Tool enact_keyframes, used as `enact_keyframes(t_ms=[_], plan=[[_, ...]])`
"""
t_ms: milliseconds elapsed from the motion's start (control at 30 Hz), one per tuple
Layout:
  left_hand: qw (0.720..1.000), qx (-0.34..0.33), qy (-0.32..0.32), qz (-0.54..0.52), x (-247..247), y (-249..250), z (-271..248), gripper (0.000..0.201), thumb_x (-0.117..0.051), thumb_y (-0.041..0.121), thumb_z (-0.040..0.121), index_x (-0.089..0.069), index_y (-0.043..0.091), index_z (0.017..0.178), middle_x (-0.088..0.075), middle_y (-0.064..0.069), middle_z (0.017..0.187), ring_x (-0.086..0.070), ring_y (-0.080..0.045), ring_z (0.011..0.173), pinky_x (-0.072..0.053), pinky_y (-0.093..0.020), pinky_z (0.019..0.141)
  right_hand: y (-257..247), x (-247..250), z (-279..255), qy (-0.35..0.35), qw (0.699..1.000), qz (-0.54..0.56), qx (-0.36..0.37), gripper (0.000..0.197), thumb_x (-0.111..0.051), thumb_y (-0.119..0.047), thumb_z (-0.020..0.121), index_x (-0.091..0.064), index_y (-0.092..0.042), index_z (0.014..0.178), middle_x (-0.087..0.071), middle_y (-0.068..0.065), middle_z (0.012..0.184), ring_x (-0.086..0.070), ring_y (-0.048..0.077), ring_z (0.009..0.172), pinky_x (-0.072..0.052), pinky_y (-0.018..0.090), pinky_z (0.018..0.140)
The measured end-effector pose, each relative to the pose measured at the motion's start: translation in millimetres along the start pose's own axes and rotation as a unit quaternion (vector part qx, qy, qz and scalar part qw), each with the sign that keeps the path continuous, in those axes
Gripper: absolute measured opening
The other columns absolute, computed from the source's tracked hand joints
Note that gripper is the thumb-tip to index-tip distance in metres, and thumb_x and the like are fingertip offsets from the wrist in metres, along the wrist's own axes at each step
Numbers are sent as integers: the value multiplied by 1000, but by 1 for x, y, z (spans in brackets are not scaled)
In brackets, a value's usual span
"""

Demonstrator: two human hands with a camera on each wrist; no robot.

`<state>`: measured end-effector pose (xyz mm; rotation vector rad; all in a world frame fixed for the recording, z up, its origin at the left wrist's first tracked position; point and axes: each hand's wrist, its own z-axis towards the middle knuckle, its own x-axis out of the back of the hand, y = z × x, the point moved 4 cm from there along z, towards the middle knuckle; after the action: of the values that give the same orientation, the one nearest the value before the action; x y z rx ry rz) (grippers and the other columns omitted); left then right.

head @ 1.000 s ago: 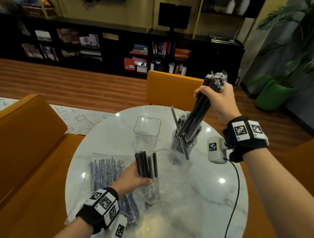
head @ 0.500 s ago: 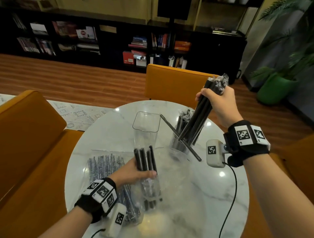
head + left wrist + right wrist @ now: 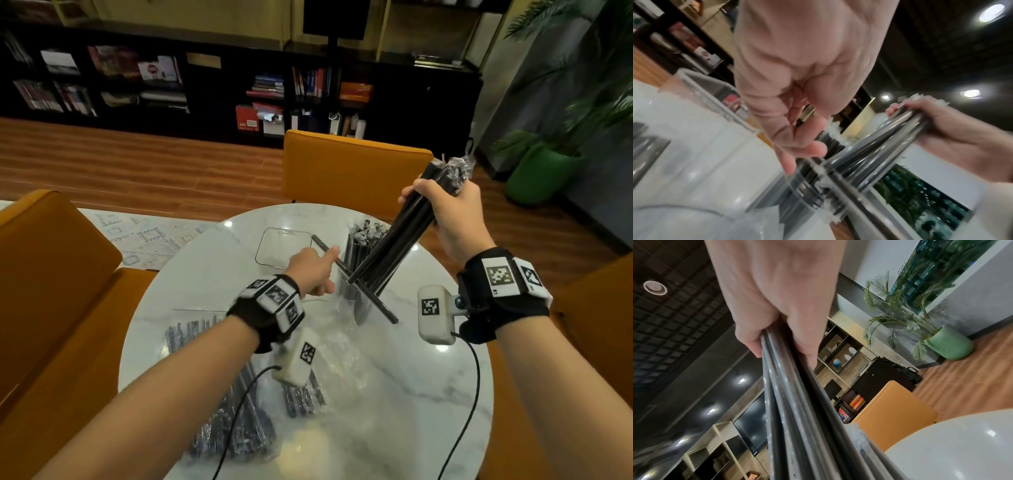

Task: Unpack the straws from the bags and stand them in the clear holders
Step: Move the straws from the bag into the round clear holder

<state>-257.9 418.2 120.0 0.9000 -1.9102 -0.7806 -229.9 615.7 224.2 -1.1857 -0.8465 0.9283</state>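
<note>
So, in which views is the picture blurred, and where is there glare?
Head view: the left hand is motion-blurred, and lamp glare spots the marble table. Left wrist view: the clear holder is smeared and soft. Right wrist view: the straw bundle is blurred but the room is sharp.

The right hand (image 3: 448, 219), raised at the frame's upper right, is fisted in a grip; the left hand (image 3: 313, 270) reaches toward centre, fingers loosely extended.

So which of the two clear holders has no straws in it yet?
The square-rimmed clear holder farther left, beyond the left hand. The round holder beside it is already packed with black straws.
</note>
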Motion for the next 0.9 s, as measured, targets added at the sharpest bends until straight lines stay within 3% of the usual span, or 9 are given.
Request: enact_keyframes(t_ms=[100, 200, 267, 367, 467, 600, 700, 800, 900], plan=[[994, 46, -15, -96, -14, -2, 16, 49, -57, 41, 94, -63, -5, 111, -68, -10, 77, -48, -12, 50, -39, -18, 43, -1, 0, -2, -14, 1000, 19, -7, 6, -57, -7, 93, -60, -10, 88, -68, 15, 87, -68, 32, 86, -56, 51, 90], [983, 28, -51, -174, -13, 5, 11, 28, -61, 19, 94, -65, -5, 109, -64, -8, 81, -51, -11, 58, -40, -15, 42, -5, 2, -3, -31, 999, 23, 2, 3, -57, -7, 93, -59, -8, 93, -67, 15, 88, -68, 32, 88, -57, 46, 88], [977, -26, -61, -205, 0, 16, 3, 19, -60, 16, 95, -62, 1, 106, -66, -7, 85, -55, -11, 65, -48, -14, 48, -10, 9, 1, -13, 999, 49, 4, 9, -57, -8, 94, -58, -4, 102, -68, 13, 88, -70, 29, 89, -59, 40, 83], [970, -164, -4, -182, 35, 42, -8, 13, -58, 17, 95, -61, 8, 104, -68, -7, 102, -64, -15, 90, -57, -19, 66, -16, 24, 11, 34, 993, 111, -7, 30, -57, -10, 93, -51, 2, 120, -69, 9, 87, -71, 26, 88, -59, 32, 72], [946, -269, 82, -163, 59, 64, -11, 6, -60, 14, 94, -62, 11, 99, -69, -5, 102, -68, -15, 95, -60, -26, 76, -20, 29, 21, 63, 992, 106, 17, 23, -57, -8, 92, -55, 3, 113, -68, 9, 81, -71, 25, 82, -58, 32, 69], [931, -327, 100, -127, 42, 69, 1, 8, -62, 13, 93, -63, 9, 101, -68, -4, 102, -68, -17, 98, -61, -30, 79, -14, 22, 26, 60, 997, 48, 31, 19, -60, -10, 89, -60, 2, 105, -69, 9, 81, -71, 27, 83, -60, 40, 74], [934, -327, 98, -105, 20, 58, 15, 4, -60, 13, 95, -62, 14, 98, -68, -4, 102, -68, -18, 94, -61, -31, 82, -9, 8, 22, 36, 997, -28, 58, 14, -63, -14, 85, -64, 0, 90, -71, 14, 83, -71, 33, 85, -58, 54, 82], [948, -306, 74, -50, 1, 41, 28, 7, -58, 12, 96, -60, 16, 101, -68, -6, 102, -68, -16, 90, -60, -32, 83, -4, -4, 18, 36, 993, -68, 89, 27, -66, -27, 77, -67, -1, 85, -73, 16, 84, -70, 34, 85, -56, 56, 79], [952, -305, 36, 10, -14, 26, 34, 14, -55, 9, 97, -57, 17, 108, -66, -1, 96, -65, -11, 83, -55, -22, 76, -1, -12, 18, 50, 992, -64, 99, 29, -68, -31, 74, -65, -4, 84, -71, 17, 85, -68, 37, 87, -55, 56, 76]])
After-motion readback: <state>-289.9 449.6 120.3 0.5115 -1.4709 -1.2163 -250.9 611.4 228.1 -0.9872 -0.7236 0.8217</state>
